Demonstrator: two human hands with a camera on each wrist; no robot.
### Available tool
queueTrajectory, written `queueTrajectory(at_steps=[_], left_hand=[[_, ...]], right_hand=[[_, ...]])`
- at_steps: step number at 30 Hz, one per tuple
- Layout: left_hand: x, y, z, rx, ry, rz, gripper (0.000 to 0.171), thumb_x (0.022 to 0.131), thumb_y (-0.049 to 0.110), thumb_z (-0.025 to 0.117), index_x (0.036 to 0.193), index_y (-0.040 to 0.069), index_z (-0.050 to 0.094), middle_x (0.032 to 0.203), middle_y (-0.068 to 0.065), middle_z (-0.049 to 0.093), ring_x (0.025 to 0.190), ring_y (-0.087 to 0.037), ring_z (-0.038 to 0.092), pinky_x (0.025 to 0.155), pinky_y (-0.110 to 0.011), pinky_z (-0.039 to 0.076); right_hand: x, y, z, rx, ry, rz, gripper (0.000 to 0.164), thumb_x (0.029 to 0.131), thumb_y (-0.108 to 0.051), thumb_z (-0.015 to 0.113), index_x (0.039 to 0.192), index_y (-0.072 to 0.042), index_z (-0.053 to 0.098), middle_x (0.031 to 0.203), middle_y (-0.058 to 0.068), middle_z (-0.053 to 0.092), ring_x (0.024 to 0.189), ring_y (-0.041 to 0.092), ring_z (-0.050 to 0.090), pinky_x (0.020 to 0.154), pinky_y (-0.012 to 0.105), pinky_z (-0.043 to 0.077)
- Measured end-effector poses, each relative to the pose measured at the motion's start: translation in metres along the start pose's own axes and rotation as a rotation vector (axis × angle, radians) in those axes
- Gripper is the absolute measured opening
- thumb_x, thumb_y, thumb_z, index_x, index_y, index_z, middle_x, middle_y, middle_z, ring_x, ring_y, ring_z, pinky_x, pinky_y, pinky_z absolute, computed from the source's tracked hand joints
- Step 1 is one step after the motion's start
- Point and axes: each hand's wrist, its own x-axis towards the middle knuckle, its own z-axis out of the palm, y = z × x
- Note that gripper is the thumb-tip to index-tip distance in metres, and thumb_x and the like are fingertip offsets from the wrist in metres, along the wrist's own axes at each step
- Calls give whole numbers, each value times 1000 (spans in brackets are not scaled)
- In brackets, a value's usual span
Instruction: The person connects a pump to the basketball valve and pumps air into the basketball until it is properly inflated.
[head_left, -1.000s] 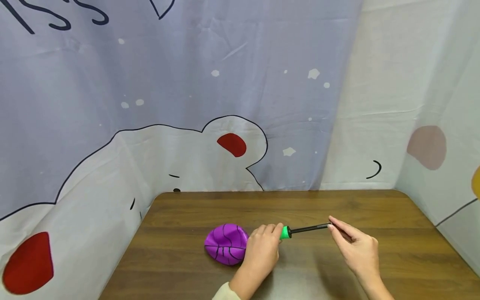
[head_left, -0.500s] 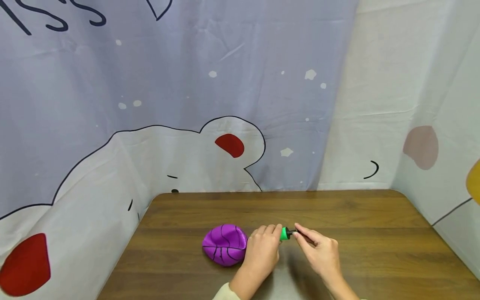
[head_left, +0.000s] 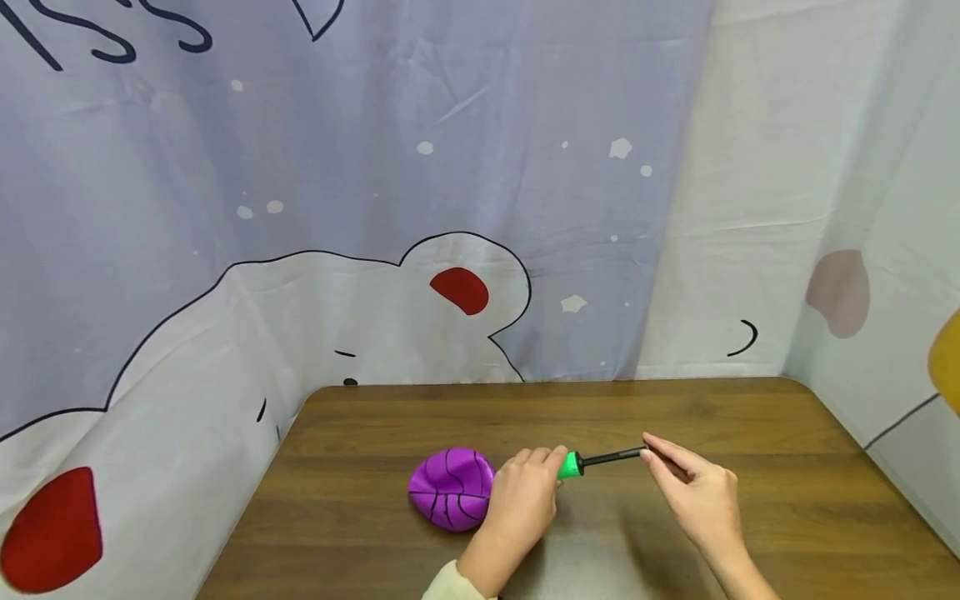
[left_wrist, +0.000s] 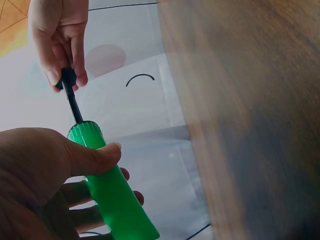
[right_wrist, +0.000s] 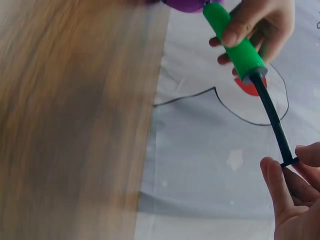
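A green hand pump point(left_wrist: 117, 200) with a black rod point(right_wrist: 270, 115) is held above the table. My left hand point(head_left: 522, 500) grips its green barrel, thumb along the side and fingers curled beneath. At the rod's far end, the thumb and fingers of my right hand point(head_left: 697, 492) pinch the small black handle point(left_wrist: 67, 78). The rod stands well out of the barrel. Left of my left hand is a dented, partly deflated purple ball point(head_left: 452, 490) with black lines. In the right wrist view the pump's other end meets the purple ball point(right_wrist: 187, 4).
The brown wooden table point(head_left: 360, 567) lies under both hands. Behind it and at its sides hangs a printed cloth point(head_left: 360, 183) with cartoon shapes, reaching down to the table's edge.
My right hand moved left, pushing the rod almost fully into the barrel, then drew it back out to the right. My left hand stayed on the barrel, and the ball barely shifted.
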Motion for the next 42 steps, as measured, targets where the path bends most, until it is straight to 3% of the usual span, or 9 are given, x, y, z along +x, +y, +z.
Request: queueTrajectory(at_steps=[8,11,15,19,24,28,39,42], left_hand=[[2,1,1,6,-18,-7,48,73,24,88,117,18,71,99,4,74,84,-15,68,72,-27,58],[2,2,1,15,-9,-4,48,73,24,88,117,16,72,102,3,75,85,-15,69,74,-28,59],[2,2,0,20,22,10,47,72,22,88,115,14,73,102,2,75,85,-16,69,74,-28,59],[2,2,-1,31,25,22,46,71,22,88,114,13,73,102,2,75,84,-16,68,74,-28,59],[0,0,-1,27,18,27,46,73,26,88,115,16,72,101,4,75,85,-15,69,75,-28,59],[-1,-2,-1,-14,25,20,46,74,27,88,116,19,70,101,6,74,85,-13,68,74,-27,58],[-3,-4,-1,-42,5,5,47,75,26,87,118,19,69,100,5,74,84,-14,68,74,-26,58],[-3,-5,-1,-44,8,6,48,75,26,87,118,19,69,100,5,74,84,-14,68,73,-26,58]], right_hand=[[3,6,-12,-84,47,20,21,84,-7,81,104,-14,82,97,-1,78,79,-21,61,61,2,49],[0,5,-4,-80,65,-56,23,82,-4,82,102,-13,82,93,7,78,75,-20,61,57,4,48],[-5,0,15,-38,75,-210,27,76,4,84,100,-8,82,89,10,78,75,-15,64,56,5,49],[-13,-6,35,-11,40,-285,29,73,5,85,100,-6,81,88,8,78,77,-8,67,58,7,52],[-17,-10,46,68,-50,-249,30,73,8,84,101,-2,80,89,9,78,80,-5,68,60,9,55],[-13,-9,38,80,-60,-224,30,73,9,84,101,-3,80,88,10,78,80,-7,68,62,9,55],[2,2,-7,-74,7,-79,23,82,-4,82,103,-12,82,91,7,78,76,-19,62,60,4,50],[4,4,-16,-118,21,-29,20,83,-9,82,103,-15,82,92,-5,78,75,-21,61,58,5,49]])
